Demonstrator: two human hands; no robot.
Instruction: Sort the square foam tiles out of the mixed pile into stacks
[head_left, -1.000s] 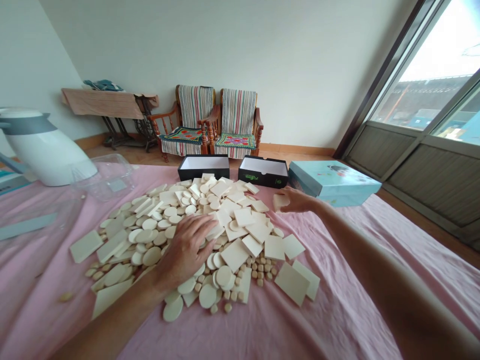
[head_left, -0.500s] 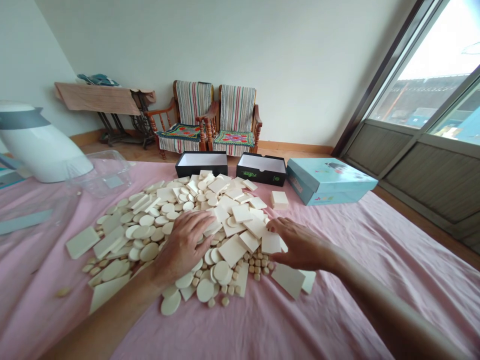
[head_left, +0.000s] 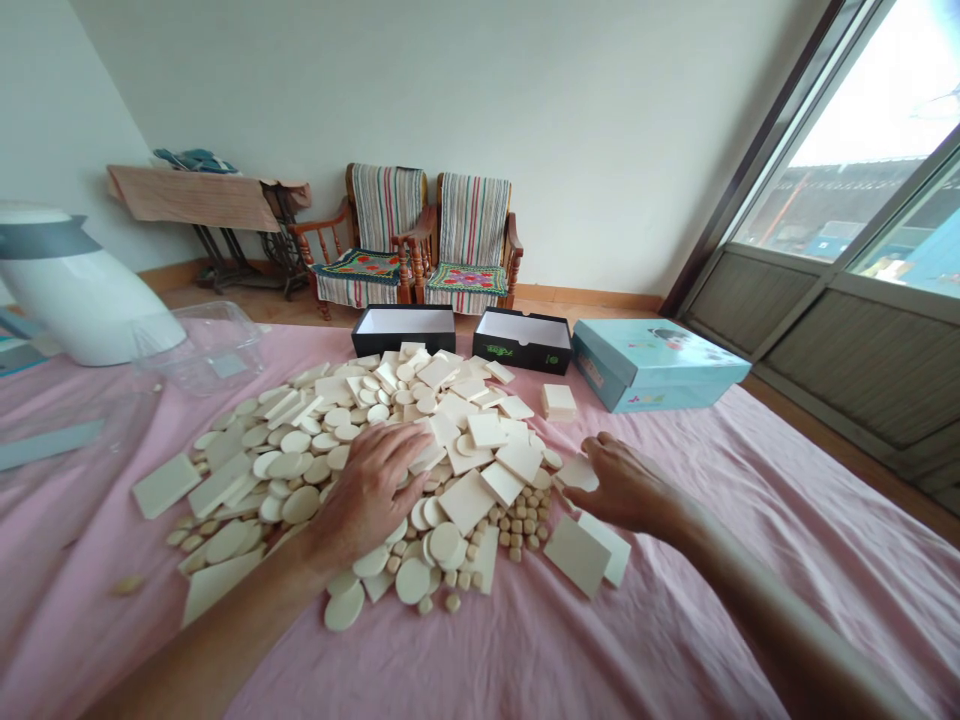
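A heap of pale wooden pieces (head_left: 469, 500) lies on the pink cloth: squares, discs and small cubes. My left hand (head_left: 373, 490) rests on the middle of the heap, its fingers stretched over the pieces and its thumb apart. Just off the heap's right edge, my right hand (head_left: 626, 485) has a pale wooden square (head_left: 577, 473) between thumb and fingers, partly covered by them. Two larger wooden squares (head_left: 577, 557) lie below that hand, overlapping. Beyond it stands a small stack of wooden squares (head_left: 559, 400).
Two open black boxes (head_left: 523, 350) and a light blue lidded box (head_left: 660, 375) stand behind the heap. To the left are a clear plastic container (head_left: 199, 345) and a white jug (head_left: 97, 300). Pink cloth (head_left: 787, 500) spreads at right. Two wooden chairs (head_left: 469, 240) stand by the wall.
My right hand has moved right, off the heap's edge, with a wooden square at its fingers, uncovering small cubes and a disc. My left hand has stayed nearly still.
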